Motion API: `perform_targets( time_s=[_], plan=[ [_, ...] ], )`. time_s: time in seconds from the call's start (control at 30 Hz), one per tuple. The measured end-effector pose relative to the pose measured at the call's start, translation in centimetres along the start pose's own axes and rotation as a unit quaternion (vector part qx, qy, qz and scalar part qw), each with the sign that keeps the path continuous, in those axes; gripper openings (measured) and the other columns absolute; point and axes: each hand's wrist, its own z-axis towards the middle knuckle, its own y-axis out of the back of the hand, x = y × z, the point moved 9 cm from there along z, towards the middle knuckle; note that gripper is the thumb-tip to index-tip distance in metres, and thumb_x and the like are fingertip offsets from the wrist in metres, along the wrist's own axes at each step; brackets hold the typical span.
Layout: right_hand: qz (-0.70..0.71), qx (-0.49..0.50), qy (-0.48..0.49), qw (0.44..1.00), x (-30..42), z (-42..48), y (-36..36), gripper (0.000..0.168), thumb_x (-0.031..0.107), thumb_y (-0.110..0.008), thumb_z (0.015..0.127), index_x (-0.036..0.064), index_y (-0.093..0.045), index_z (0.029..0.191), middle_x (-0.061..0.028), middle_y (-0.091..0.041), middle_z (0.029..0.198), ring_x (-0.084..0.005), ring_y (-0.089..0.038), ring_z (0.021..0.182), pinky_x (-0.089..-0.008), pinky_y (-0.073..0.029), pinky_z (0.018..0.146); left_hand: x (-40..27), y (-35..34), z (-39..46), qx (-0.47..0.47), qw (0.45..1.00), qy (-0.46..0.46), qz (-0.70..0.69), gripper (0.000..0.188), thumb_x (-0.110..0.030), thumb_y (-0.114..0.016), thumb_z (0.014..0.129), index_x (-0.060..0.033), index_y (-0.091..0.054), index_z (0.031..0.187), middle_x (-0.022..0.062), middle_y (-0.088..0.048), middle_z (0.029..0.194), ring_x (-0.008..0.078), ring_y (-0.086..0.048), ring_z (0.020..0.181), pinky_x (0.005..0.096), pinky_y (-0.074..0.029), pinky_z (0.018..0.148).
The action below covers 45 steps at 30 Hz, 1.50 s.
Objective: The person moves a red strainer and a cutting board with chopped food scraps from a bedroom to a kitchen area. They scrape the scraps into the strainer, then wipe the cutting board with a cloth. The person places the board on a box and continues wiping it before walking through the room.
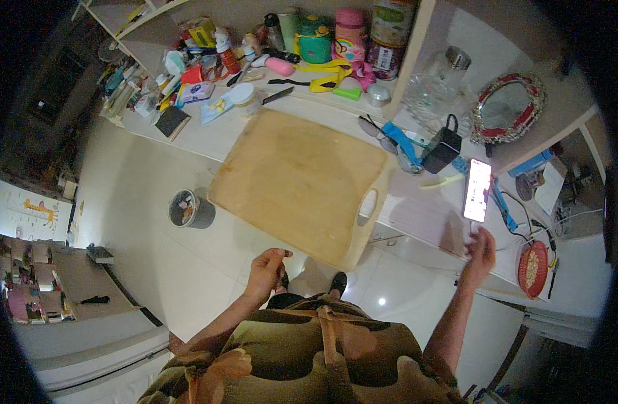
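Observation:
A large wooden cutting board with a handle slot (301, 184) lies across the front edge of the white desk. Just off its near edge is my left hand (268, 270), its fingertips pinched around a small dark thing too small to name. Over at the right, my right hand (479, 250) is slightly blurred, beside the lower end of a lit smartphone (477, 191) with a cable at its bottom. Whether the fingers touch the cable cannot be told. A red woven basket (541, 252) of pale kernels or nuts sits to the right of that hand.
A small bin (202, 209) holding scraps stands on the floor left of the board. Glasses, a black box-like holder (441, 149) and a pale comb (442, 181) lie right of the board. Bottles, a green flask (314, 43) and an oval mirror (508, 106) line the back.

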Motion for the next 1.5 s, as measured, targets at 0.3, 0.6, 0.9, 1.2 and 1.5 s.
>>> perform_targets(
  time_s=[0.3, 0.6, 0.9, 1.2, 1.5],
  plan=[
    [-0.080, 0.281, 0.183, 0.939, 12.4, -3.7, -32.2, 0.021, 0.010, -0.057, 0.082, 0.006, -0.061, 0.102, -0.0102, -0.062, 0.091, -0.0211, -0.060, 0.078, -0.0309, -0.048, 0.072, -0.5, 14.1, 5.0, -0.154, 0.976, -0.017, -0.152, 0.035, -0.037, -0.047, 0.091, -0.0049, -0.057, 0.100, -0.0008, -0.044, 0.059, 0.0056, -0.032, 0.038, 0.0209, -0.025, 0.033],
    [-0.349, 0.310, 0.390, 0.794, 14.0, -2.6, -58.6, 0.021, 0.014, -0.057, 0.077, 0.013, -0.064, 0.097, -0.0099, -0.059, 0.090, -0.0286, -0.059, 0.083, -0.0388, -0.048, 0.072, -5.0, 19.4, 12.7, 0.023, 0.994, -0.018, -0.106, 0.040, -0.040, -0.039, 0.094, -0.0039, -0.053, 0.106, 0.0061, -0.059, 0.072, 0.0080, -0.043, 0.040, 0.0206, -0.034, 0.036],
    [-0.452, 0.270, 0.437, 0.729, 14.7, -1.9, -62.2, 0.015, 0.012, -0.054, 0.074, 0.013, -0.066, 0.083, -0.0115, -0.060, 0.088, -0.0284, -0.061, 0.084, -0.0395, -0.050, 0.069, -6.4, 18.6, 14.6, 0.193, 0.977, 0.075, -0.052, 0.039, -0.031, -0.043, 0.094, -0.0019, -0.045, 0.121, 0.0019, -0.055, 0.065, 0.0073, -0.043, 0.043, 0.0212, -0.036, 0.040],
    [-0.433, 0.228, 0.385, 0.782, 15.9, -4.5, -51.2, 0.011, 0.015, -0.057, 0.072, 0.012, -0.064, 0.080, -0.0095, -0.058, 0.076, -0.0277, -0.058, 0.076, -0.0377, -0.049, 0.064, -3.2, 18.6, 15.3, 0.194, 0.972, 0.046, -0.121, 0.031, -0.029, -0.046, 0.092, -0.0033, -0.046, 0.110, 0.0003, -0.050, 0.060, 0.0101, -0.048, 0.043, 0.0248, -0.039, 0.038],
    [-0.449, 0.300, 0.421, 0.729, 13.5, -12.8, -49.9, 0.019, 0.011, -0.055, 0.072, 0.006, -0.060, 0.089, -0.0132, -0.060, 0.088, -0.0302, -0.058, 0.082, -0.0381, -0.049, 0.070, -6.6, 18.3, 14.0, 0.172, 0.982, 0.069, -0.030, 0.035, -0.033, -0.041, 0.094, -0.0021, -0.051, 0.106, 0.0033, -0.052, 0.062, 0.0115, -0.048, 0.043, 0.0255, -0.041, 0.039]
  ],
)
